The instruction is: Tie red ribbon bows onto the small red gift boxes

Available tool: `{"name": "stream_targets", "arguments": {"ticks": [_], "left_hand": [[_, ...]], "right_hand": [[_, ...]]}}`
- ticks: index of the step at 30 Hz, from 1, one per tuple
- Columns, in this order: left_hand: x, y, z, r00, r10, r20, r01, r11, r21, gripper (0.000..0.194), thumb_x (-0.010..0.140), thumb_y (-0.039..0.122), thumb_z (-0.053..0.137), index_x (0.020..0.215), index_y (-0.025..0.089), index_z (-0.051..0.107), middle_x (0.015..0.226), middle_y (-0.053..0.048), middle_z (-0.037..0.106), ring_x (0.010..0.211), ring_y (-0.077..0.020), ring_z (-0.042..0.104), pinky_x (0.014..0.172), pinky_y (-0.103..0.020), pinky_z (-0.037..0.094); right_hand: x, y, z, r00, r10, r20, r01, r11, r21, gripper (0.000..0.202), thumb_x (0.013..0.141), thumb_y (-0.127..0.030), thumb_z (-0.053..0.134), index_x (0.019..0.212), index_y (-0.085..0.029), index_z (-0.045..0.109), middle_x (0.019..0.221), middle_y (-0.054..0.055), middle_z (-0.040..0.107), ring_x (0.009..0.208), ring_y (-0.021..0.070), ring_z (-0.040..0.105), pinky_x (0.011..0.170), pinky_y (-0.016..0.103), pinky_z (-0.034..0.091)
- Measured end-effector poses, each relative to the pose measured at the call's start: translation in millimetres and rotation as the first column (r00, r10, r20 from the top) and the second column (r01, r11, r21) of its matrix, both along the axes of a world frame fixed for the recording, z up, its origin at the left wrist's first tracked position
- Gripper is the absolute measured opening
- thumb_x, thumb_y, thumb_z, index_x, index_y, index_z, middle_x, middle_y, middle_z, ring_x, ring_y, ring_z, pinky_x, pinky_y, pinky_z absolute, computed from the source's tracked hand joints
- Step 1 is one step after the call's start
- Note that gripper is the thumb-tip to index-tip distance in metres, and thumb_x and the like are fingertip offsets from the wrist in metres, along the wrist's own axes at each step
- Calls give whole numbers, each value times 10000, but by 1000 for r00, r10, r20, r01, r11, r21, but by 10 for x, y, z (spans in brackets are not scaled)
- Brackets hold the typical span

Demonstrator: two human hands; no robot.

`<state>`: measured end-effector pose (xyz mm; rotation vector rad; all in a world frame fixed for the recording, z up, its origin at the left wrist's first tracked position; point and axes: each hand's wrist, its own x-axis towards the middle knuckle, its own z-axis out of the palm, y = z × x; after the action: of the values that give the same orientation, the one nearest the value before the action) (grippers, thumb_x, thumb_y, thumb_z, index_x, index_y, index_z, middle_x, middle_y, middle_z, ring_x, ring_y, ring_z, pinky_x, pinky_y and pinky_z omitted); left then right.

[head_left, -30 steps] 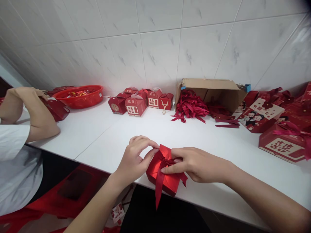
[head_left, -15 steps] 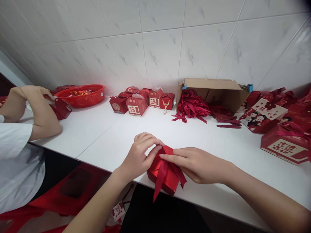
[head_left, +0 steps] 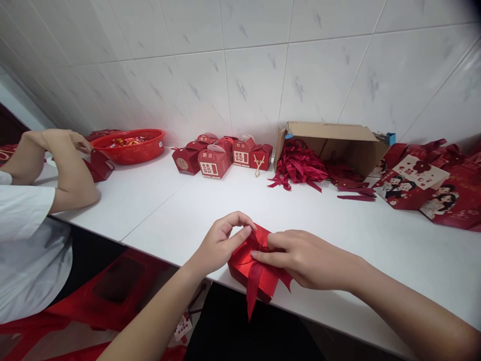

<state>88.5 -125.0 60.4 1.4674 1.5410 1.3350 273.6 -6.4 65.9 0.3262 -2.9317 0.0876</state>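
Observation:
A shiny red gift box [head_left: 268, 287] sits at the table's near edge, with a dark red satin ribbon [head_left: 254, 283] across its top and two tails hanging down the front. At the box's top, my left hand [head_left: 221, 241] has thumb and forefinger pinched on the ribbon, though the fingertips partly hide the grip. From the right side, my right hand [head_left: 300, 256] pinches the ribbon near its knot between thumb and forefinger. Its other fingers are curled beside the box.
Several red boxes [head_left: 215, 163] stand by the wall. A carton [head_left: 330, 131] on its side holds ribbons [head_left: 300, 163]. Decorated red boxes [head_left: 409, 183] are at the right. A red basin [head_left: 133, 153] of sweets is at the left, near a co-worker's arm [head_left: 71, 173] and another box [head_left: 98, 165].
My left hand has lifted its fingers slightly, and the ribbon tails have shifted right. The ribboned box at the far right is gone from view. The camera has turned slightly.

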Motion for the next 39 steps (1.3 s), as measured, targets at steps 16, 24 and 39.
{"name": "stream_targets", "arguments": {"ticks": [16, 24, 39], "left_hand": [[-12, -68, 125, 998, -64, 12, 64, 997, -38, 85, 766, 241, 593, 815, 171, 588, 720, -8, 555, 632, -115, 473, 599, -249, 426], [133, -38, 63, 924, 90, -372, -118, 992, -52, 183, 818, 318, 598, 784, 207, 740, 668, -12, 642, 603, -122, 498, 574, -246, 421], [130, -51, 39, 896, 74, -438, -98, 995, -31, 123, 776, 368, 668, 806, 288, 757, 588, 15, 595, 630, -139, 483, 642, -280, 399]], "right_hand": [[-10, 7, -2, 998, 11, -59, -18, 992, -124, 547, 810, 5, 437, 1275, -264, 539, 965, 66, 537, 747, 137, 477, 622, 229, 396], [22, 44, 15, 995, -16, -102, -1, 986, -164, 536, 810, 9, 402, 1228, -269, 589, 812, 33, 463, 628, 113, 391, 558, 207, 351], [25, 64, 12, 973, -114, -200, 6, 880, -475, 268, 902, -66, 393, 1119, -180, 499, 882, 52, 604, 721, 124, 520, 643, 243, 433]]}}
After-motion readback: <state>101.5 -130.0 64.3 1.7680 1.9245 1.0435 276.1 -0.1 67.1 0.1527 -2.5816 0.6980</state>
